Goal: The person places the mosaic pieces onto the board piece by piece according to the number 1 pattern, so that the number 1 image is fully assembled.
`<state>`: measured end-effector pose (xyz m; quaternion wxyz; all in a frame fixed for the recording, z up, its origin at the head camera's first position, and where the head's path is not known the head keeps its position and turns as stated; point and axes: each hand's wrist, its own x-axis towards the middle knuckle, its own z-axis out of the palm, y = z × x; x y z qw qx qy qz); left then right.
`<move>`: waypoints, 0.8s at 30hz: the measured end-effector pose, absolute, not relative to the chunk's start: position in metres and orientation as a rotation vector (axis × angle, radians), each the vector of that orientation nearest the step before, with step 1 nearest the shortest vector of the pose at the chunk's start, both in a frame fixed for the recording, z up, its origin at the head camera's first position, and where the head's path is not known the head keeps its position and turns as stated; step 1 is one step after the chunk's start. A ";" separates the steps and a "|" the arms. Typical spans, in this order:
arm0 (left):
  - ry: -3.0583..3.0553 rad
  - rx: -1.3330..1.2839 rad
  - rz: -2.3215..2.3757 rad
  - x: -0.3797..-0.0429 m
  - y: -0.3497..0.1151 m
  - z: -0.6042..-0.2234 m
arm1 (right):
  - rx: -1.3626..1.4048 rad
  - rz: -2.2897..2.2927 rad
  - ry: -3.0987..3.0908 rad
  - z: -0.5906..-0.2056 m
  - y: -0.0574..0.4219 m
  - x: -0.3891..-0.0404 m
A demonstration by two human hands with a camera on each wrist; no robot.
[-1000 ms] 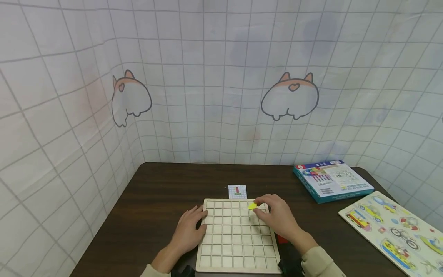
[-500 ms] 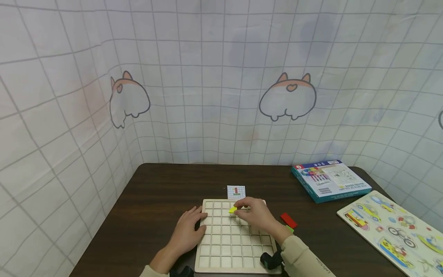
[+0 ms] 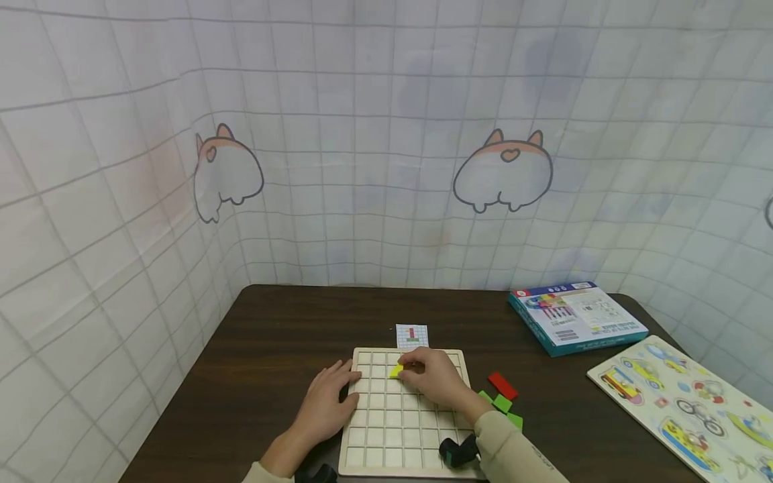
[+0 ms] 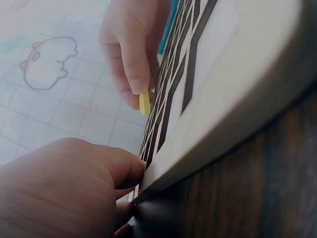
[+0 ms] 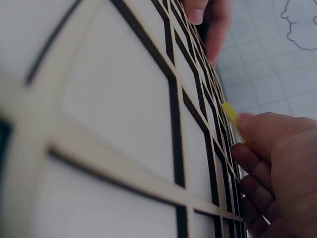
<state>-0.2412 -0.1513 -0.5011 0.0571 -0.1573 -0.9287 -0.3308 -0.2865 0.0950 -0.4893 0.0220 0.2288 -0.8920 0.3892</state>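
Board (image 3: 376, 437) is steadied by the straight-fingered left hand (image 3: 324, 401). Toward the far end, yellow tile (image 3: 395, 371) is pinched by the right hand (image 3: 436, 380), best lowered level!

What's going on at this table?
A person's right hand pinches a yellow tile over the far part of a gridded board; I can't tell whether the tile touches it. The left hand rests at the board's left edge. Green tiles and a red tile lie on the table to the right. A small card lies at the board's far edge.
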 end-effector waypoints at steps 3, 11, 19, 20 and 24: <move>-2.816 -0.489 -1.003 -0.242 -0.151 -0.500 | 0.694 1.198 -2.736 -0.492 0.095 -0.286; -2.818 -0.475 -1.028 -0.240 -0.151 -0.503 | 0.715 1.155 -2.654 -0.499 0.090 -0.285; -2.809 -0.482 -1.043 -0.239 -0.149 -0.503 | 0.675 1.042 -2.595 -0.501 0.083 -0.281; -2.807 -0.479 -1.039 -0.239 -0.149 -0.502 | 0.680 1.043 -2.591 -0.501 0.083 -0.281; -2.805 -0.476 -1.034 -0.240 -0.151 -0.501 | 0.696 1.038 -2.601 -0.500 0.082 -0.282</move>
